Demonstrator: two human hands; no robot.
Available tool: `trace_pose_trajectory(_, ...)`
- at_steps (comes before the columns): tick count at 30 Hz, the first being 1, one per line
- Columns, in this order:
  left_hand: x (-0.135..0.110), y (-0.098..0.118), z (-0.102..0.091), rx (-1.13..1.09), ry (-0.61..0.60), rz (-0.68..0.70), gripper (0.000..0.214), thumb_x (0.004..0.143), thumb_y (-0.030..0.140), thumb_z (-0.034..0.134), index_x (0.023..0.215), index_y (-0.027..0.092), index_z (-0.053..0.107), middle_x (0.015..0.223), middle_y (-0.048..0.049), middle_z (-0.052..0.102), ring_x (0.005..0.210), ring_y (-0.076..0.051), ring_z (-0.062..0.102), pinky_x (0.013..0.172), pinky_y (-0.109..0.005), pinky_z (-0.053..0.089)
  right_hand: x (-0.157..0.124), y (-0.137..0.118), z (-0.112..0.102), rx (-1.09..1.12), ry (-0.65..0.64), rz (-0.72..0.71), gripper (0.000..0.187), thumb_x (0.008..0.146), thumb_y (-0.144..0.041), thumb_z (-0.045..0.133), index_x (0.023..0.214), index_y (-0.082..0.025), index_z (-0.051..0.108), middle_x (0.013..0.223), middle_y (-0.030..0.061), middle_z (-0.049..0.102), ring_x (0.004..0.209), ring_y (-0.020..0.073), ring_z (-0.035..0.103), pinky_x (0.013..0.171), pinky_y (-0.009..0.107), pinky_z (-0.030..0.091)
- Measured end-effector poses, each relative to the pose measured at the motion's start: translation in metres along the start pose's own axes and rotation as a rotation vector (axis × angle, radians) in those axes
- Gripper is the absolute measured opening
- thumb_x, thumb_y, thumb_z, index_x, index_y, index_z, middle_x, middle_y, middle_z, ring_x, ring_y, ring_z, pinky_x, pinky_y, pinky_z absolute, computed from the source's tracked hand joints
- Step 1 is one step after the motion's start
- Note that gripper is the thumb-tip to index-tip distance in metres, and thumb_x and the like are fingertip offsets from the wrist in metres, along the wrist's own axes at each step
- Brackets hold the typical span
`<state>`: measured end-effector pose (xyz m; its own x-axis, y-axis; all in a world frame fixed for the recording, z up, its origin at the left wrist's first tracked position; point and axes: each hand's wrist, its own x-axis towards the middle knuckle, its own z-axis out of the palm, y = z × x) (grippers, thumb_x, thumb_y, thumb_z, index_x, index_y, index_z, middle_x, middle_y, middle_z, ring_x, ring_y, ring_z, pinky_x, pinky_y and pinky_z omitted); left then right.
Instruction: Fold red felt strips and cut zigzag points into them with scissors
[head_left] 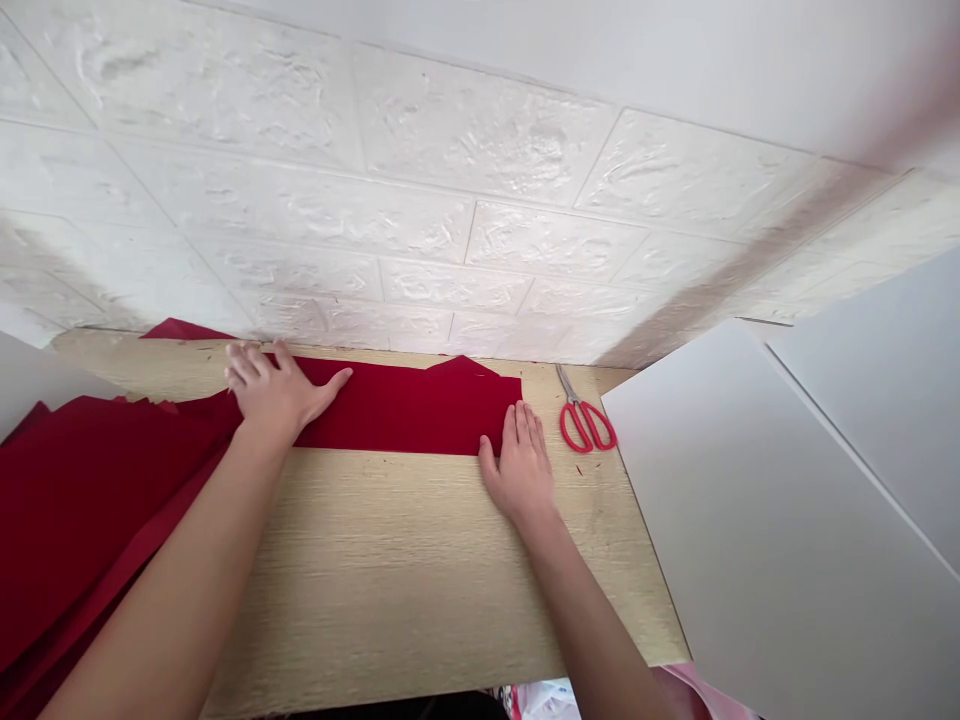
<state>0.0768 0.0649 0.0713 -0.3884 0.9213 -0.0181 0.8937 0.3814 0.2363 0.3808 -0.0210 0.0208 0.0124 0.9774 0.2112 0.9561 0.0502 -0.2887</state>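
Note:
A dark red strip of fabric lies flat along the back of the wooden table. My left hand rests on its left part with the fingers spread and the thumb pointing right. At the strip's right end, my right hand lies flat over the lower corner, fingers stretched away from me. Neither hand grips anything. A pair of scissors with red handles sits just right of my right hand, its blades pointing to the wall. More dark red fabric is heaped on the left, partly behind my left forearm.
A white brick-patterned wall borders the back of the wooden table. White panels stand along the right side. A small red fabric piece lies at the back left. Below the front edge, a plastic bag shows.

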Motion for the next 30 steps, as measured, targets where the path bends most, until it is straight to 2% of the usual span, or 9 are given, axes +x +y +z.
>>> trace_pose_trajectory(3, -0.016, 0.035, -0.005, -0.006, 0.089, 0.246, 0.097, 0.092, 0.07, 0.033, 0.157, -0.002, 0.029, 0.167, -0.0267, 0.02, 0.157, -0.045, 0.001, 0.125, -0.067, 0.013, 0.0, 0.0, -0.001, -0.003, -0.019, -0.004, 0.069, 0.098, -0.038, 0.04, 0.148, 0.01, 0.043, 0.158, 0.0301, 0.04, 0.152, 0.0359, 0.034, 0.125, 0.054, 0.026)
trace_pose_trajectory(5, -0.037, 0.066, -0.005, 0.004, 0.035, 0.413, 0.089, 0.095, 0.062, 0.034, 0.157, -0.001, 0.03, 0.165, -0.0267, 0.025, 0.157, -0.044, 0.011, 0.126, -0.064, 0.019, 0.0, 0.001, -0.001, -0.003, -0.021, -0.011, 0.069, 0.098, -0.038, 0.041, 0.148, 0.01, 0.044, 0.157, 0.0306, 0.04, 0.152, 0.0358, 0.033, 0.126, 0.054, 0.026)
trace_pose_trajectory(7, -0.06, 0.098, 0.001, 0.012, -0.03, 0.544, 0.08, 0.098, 0.055, 0.036, 0.153, -0.002, 0.039, 0.162, -0.0274, 0.033, 0.154, -0.043, 0.025, 0.124, -0.06, 0.027, 0.0, 0.002, 0.0, -0.007, -0.01, -0.019, 0.068, 0.098, -0.037, 0.042, 0.147, 0.01, 0.045, 0.157, 0.0306, 0.041, 0.152, 0.0359, 0.035, 0.125, 0.054, 0.027)
trace_pose_trajectory(10, -0.086, 0.135, 0.019, -0.034, -0.054, 0.774, 0.062, 0.1, 0.045, 0.038, 0.143, 0.002, 0.054, 0.153, -0.0233, 0.05, 0.146, -0.038, 0.042, 0.121, -0.053, 0.037, 0.0, 0.004, 0.0, -0.013, 0.016, -0.033, 0.063, 0.097, -0.03, 0.04, 0.145, 0.011, 0.048, 0.155, 0.0303, 0.044, 0.15, 0.0358, 0.038, 0.124, 0.053, 0.03)
trace_pose_trajectory(12, -0.091, 0.151, 0.035, -0.063, -0.103, 0.979, 0.057, 0.102, 0.039, 0.036, 0.144, 0.005, 0.055, 0.154, -0.0188, 0.049, 0.148, -0.034, 0.04, 0.125, -0.049, 0.033, -0.001, 0.005, 0.0, -0.011, 0.026, -0.044, 0.059, 0.096, -0.024, 0.038, 0.143, 0.01, 0.05, 0.154, 0.0292, 0.046, 0.149, 0.0344, 0.039, 0.124, 0.052, 0.031)
trace_pose_trajectory(14, -0.088, 0.159, 0.05, -0.059, -0.165, 1.09, 0.057, 0.104, 0.038, 0.032, 0.149, 0.006, 0.05, 0.16, -0.016, 0.043, 0.152, -0.032, 0.033, 0.128, -0.049, 0.026, -0.001, 0.006, -0.001, -0.005, 0.026, -0.047, 0.057, 0.094, -0.02, 0.038, 0.142, 0.008, 0.052, 0.154, 0.0283, 0.047, 0.149, 0.0329, 0.041, 0.125, 0.052, 0.031)
trace_pose_trajectory(18, -0.079, 0.16, 0.067, -0.049, -0.208, 1.115, 0.06, 0.107, 0.042, 0.025, 0.154, 0.01, 0.045, 0.165, -0.0126, 0.033, 0.156, -0.029, 0.025, 0.13, -0.05, 0.021, 0.0, 0.006, -0.006, 0.022, 0.008, -0.018, 0.058, 0.094, -0.019, 0.039, 0.145, 0.006, 0.05, 0.156, 0.0256, 0.046, 0.149, 0.031, 0.04, 0.126, 0.05, 0.031)
trace_pose_trajectory(23, -0.08, 0.159, 0.069, -0.054, -0.189, 1.122, 0.061, 0.107, 0.045, 0.022, 0.153, 0.013, 0.047, 0.165, -0.0109, 0.034, 0.156, -0.027, 0.025, 0.13, -0.05, 0.021, 0.001, 0.007, -0.011, 0.082, -0.006, 0.015, 0.059, 0.094, -0.02, 0.039, 0.147, 0.003, 0.05, 0.156, 0.0245, 0.046, 0.149, 0.032, 0.041, 0.125, 0.052, 0.033)
trace_pose_trajectory(30, -0.082, 0.162, 0.075, -0.038, -0.164, 1.1, 0.065, 0.107, 0.049, 0.019, 0.158, 0.013, 0.038, 0.166, -0.0109, 0.031, 0.157, -0.028, 0.022, 0.13, -0.051, 0.021, 0.002, 0.01, -0.021, 0.184, 0.064, 0.057, 0.049, 0.096, -0.018, 0.037, 0.132, -0.004, 0.066, 0.143, 0.0201, 0.061, 0.14, 0.0296, 0.052, 0.12, 0.048, 0.042)
